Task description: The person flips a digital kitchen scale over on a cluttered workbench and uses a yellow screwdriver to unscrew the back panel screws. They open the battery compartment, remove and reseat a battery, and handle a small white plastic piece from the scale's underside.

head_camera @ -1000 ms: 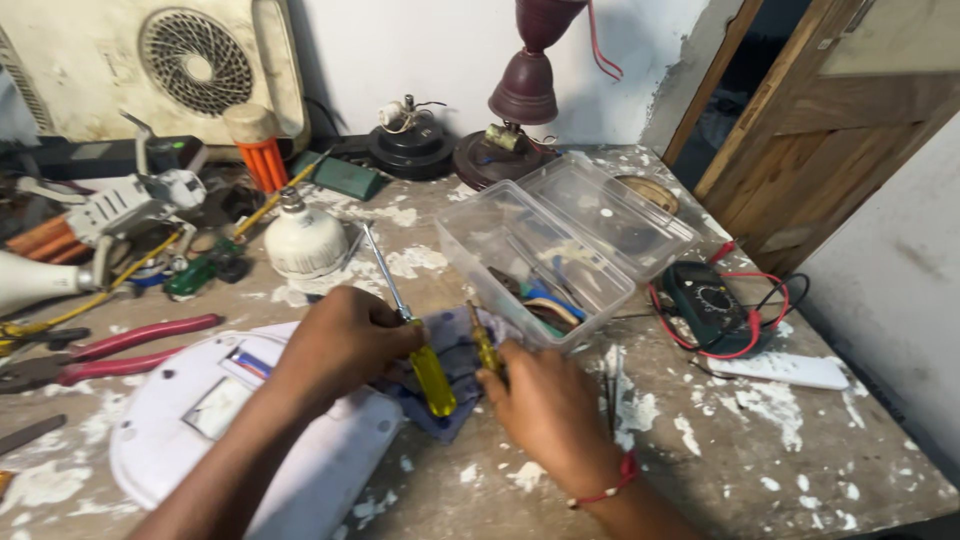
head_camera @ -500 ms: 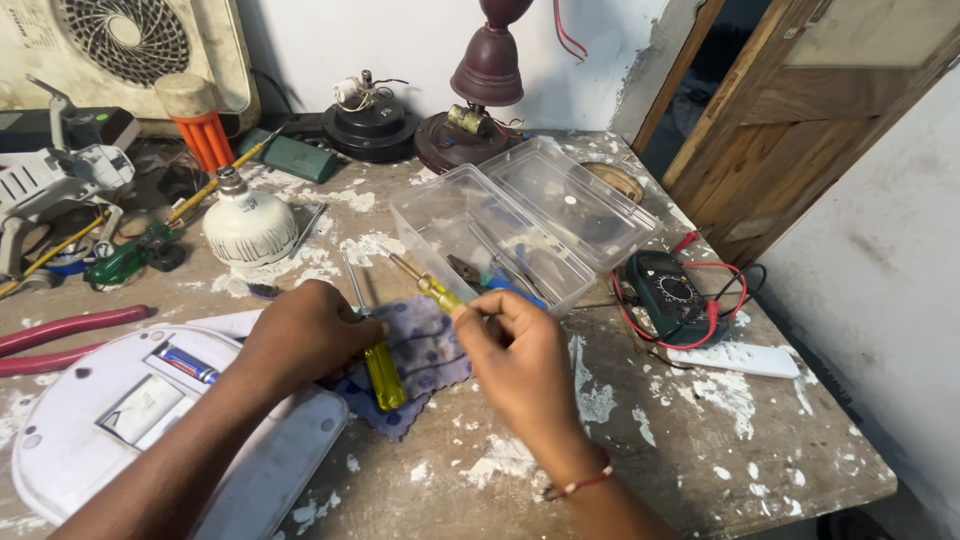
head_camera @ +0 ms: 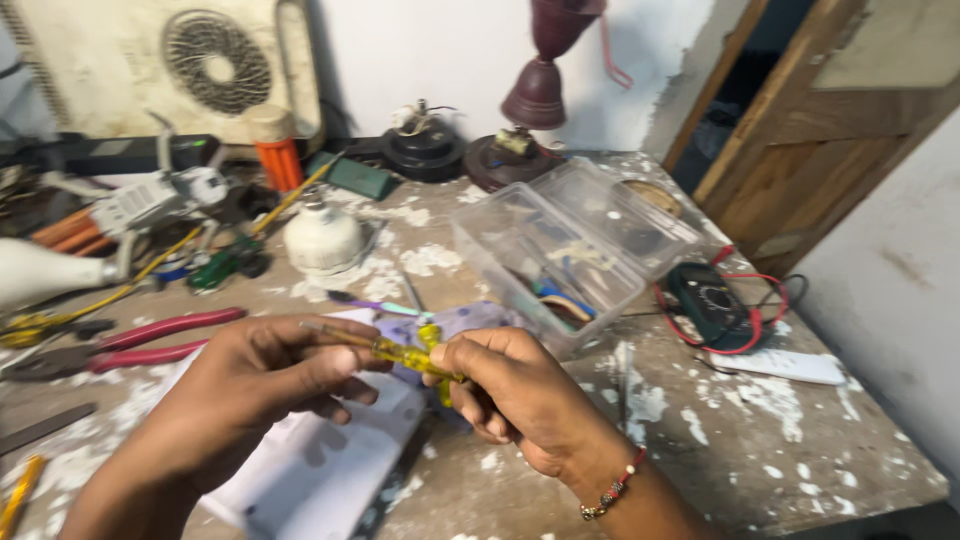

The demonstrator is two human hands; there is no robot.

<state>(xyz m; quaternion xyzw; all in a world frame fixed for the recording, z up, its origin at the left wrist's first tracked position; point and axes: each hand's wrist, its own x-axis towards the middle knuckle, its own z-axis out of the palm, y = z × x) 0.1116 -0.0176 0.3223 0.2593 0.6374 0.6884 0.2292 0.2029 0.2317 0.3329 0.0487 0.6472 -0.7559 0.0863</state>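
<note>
— Both hands have come up off the purple cloth since half a second ago, and the yellow screwdriver has come up with them. What grips it?

— Low in the middle of the frame, the right hand (head_camera: pixel 505 395) has its fingers clenched round the yellow handle end of the screwdriver (head_camera: pixel 395 351). The left hand (head_camera: pixel 265 375) pinches the thin shaft end between thumb and fingertips. So the tool lies almost level between the two hands, above the counter (head_camera: pixel 700 440).

— And under them?

— A white flat panel (head_camera: pixel 310 470) at the lower left, and the purple cloth (head_camera: pixel 470 320) just behind the hands, with a second yellow handle (head_camera: pixel 430 333) poking up beside it.

— Further back?

— Red-handled pliers (head_camera: pixel 150 340) at the left edge. A clear plastic box (head_camera: pixel 560 240), lid open, at the centre right, with a dark meter (head_camera: pixel 715 305) and red leads just right of it. A white bulb housing (head_camera: pixel 322 238) sits mid-left. At the top, a dark red lamp (head_camera: pixel 535 90) stands by the wall.
</note>
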